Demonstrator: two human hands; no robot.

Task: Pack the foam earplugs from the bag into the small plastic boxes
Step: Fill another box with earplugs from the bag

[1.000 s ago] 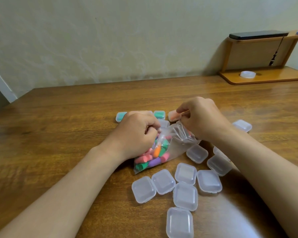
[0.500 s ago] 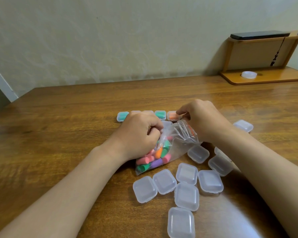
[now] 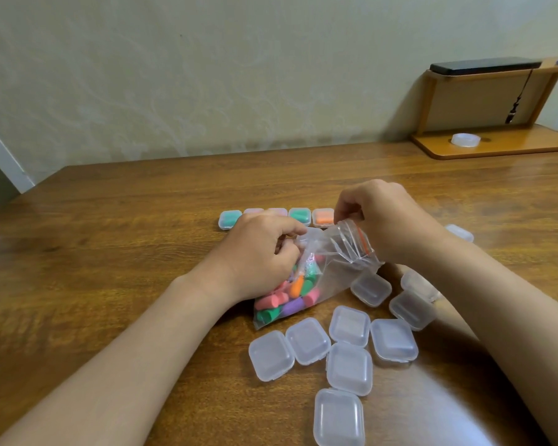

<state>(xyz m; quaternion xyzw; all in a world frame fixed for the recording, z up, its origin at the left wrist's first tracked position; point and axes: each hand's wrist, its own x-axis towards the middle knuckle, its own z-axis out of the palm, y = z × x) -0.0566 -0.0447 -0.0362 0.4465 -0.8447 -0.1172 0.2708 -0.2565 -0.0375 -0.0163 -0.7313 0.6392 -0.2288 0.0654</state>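
**Wooden table, bag gripped at both sides**

Brown wood grain fills the view, and the table point(image 3: 110, 252) carries everything. Nearest the camera lies a loose cluster of empty boxes point(image 3: 339, 418), clear, lids shut, several touching one another. A few more sit under the right forearm.

Just beyond them lies the bag point(image 3: 335, 272), clear plastic, its lower end flat on the wood and stuffed with earplugs point(image 3: 284, 300) in pink, green, purple and orange. All the loose ones in sight are inside it.

The left hand point(image 3: 255, 255) rests on top of the bag's filled part, fingers curled in and pinching the plastic near the mouth. The right hand point(image 3: 387, 217) is raised a little higher, thumb and fingers nipping the mouth edge by its red zip strip, so the top of the bag stands up crumpled between the two hands.

Behind the hands runs a row of filled boxes point(image 3: 323, 217), side by side, teal at the left end and orange at the right. The middle ones are partly hidden by the left hand.

Farther back at the right stands a low shelf point(image 3: 496, 149) with a tape roll point(image 3: 465, 139) on its base and a black slab point(image 3: 484, 66) on top, against a pale wall point(image 3: 207, 75).
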